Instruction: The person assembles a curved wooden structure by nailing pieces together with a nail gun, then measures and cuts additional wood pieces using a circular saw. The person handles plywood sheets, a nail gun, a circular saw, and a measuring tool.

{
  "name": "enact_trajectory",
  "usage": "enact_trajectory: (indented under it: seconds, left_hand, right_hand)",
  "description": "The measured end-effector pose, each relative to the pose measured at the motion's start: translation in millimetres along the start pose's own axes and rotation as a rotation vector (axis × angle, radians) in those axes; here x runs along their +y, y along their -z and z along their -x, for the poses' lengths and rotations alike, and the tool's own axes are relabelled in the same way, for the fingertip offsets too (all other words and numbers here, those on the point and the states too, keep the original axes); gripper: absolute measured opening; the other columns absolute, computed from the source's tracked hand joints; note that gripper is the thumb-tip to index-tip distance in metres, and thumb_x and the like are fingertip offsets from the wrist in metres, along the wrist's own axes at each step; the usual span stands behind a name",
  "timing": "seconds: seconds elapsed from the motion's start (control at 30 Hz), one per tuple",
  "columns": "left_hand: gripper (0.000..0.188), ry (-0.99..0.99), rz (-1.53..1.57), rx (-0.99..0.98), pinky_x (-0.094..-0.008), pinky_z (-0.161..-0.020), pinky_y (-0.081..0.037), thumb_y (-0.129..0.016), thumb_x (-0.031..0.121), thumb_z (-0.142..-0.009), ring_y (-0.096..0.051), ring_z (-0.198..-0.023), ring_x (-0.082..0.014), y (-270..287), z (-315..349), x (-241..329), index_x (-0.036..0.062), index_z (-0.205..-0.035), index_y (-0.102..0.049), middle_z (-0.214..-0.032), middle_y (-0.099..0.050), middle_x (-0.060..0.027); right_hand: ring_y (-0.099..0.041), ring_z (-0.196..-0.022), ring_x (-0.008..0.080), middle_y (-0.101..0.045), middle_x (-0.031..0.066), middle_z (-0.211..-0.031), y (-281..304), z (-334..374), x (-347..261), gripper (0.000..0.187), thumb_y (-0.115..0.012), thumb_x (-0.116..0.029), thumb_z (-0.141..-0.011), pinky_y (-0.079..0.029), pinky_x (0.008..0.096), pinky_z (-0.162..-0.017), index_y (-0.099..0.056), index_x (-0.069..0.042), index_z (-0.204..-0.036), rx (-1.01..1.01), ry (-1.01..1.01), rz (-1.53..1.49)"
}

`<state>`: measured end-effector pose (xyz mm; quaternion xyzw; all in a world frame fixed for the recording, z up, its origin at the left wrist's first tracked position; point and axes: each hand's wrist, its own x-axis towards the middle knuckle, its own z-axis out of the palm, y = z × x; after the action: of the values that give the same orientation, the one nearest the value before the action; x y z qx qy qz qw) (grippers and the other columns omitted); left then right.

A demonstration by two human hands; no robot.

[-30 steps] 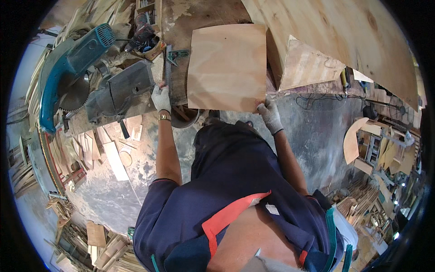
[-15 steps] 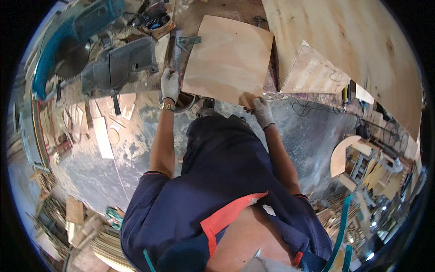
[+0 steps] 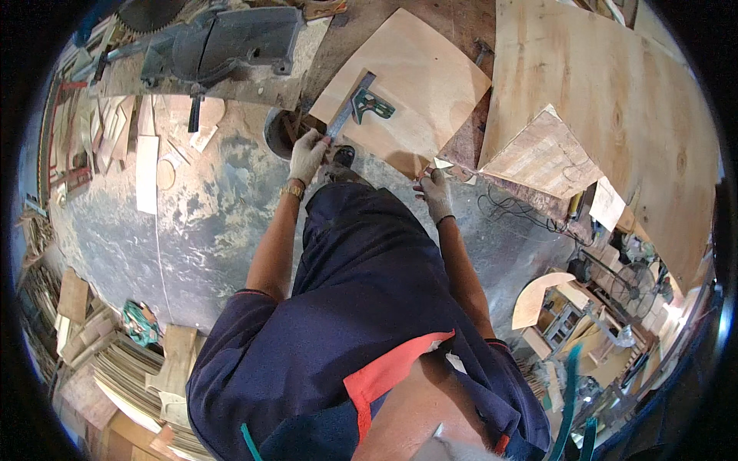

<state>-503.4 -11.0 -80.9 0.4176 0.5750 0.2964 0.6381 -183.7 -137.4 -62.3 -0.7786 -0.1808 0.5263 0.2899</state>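
Observation:
My left hand (image 3: 308,156), in a light work glove with bare fingertips, is closed on the lower end of a combination square (image 3: 347,114). Its steel blade slants over the left part of a thin plywood panel (image 3: 407,77), and its green head rests on the panel's face. The panel lies on the bench with one corner toward me. At that near corner is my right hand (image 3: 436,194), also gloved, its fingers curled and pinched together. Whatever sits between those fingers is too small to name.
A mitre saw's grey base (image 3: 223,46) stands at the far left. To the right are a large plywood sheet (image 3: 576,69) and a triangular offcut (image 3: 542,154). Wood scraps (image 3: 108,138) lie left on the stained floor (image 3: 215,230). Stacked strips (image 3: 127,376) fill the lower left.
The plywood panel has turned, bringing a corner toward me. The combination square has moved from beside its left edge onto its face, my left hand still gripping the blade. The whole view has shifted.

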Motion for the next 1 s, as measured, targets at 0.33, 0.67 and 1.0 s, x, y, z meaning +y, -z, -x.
enact_trajectory:
  seconds: [0.33, 0.67, 1.0]
  left_hand:
    - [0.024, 0.061, 0.039, -0.084, -0.0255, -0.061, -0.050, -0.059, 0.016, -0.098, -0.059, -0.070, -0.0067, 8.4, -18.5, 3.1, 0.0009, -0.116, -0.062, -0.090, -0.064, 0.0017]
    - [0.040, 0.058, 0.087, -0.229, -0.0300, -0.079, -0.054, -0.052, 0.008, -0.099, -0.062, -0.091, -0.0115, 14.5, -20.1, -12.8, -0.0016, -0.138, -0.056, -0.111, -0.065, -0.0045]
    - [0.040, 0.072, -0.005, -0.162, -0.0280, -0.069, -0.055, -0.059, 0.019, -0.101, -0.062, -0.080, -0.0087, 13.5, -21.1, -6.8, 0.0005, -0.136, -0.058, -0.101, -0.066, -0.0016]
  right_hand:
    - [-0.066, -0.084, 0.0290, -0.064, 0.0167, -0.089, 13.5, 23.0, -49.1, 0.039, -0.074, -0.022, -0.088, -0.052, 0.0429, -0.074, -0.059, 0.001, -0.114, 0.277, 0.671, 0.682]
    - [-0.063, -0.110, 0.0242, -0.063, 0.0126, -0.122, 102.4, 195.3, -323.8, 0.037, -0.056, -0.006, -0.091, -0.051, 0.0375, -0.096, -0.057, -0.001, -0.128, 0.911, 1.080, 1.046]
    - [-0.063, -0.092, 0.0241, -0.066, 0.0110, -0.104, 93.2, 287.4, -361.7, 0.025, -0.059, -0.018, -0.095, -0.052, 0.0367, -0.080, -0.064, -0.001, -0.112, 0.493, 1.863, 0.729]
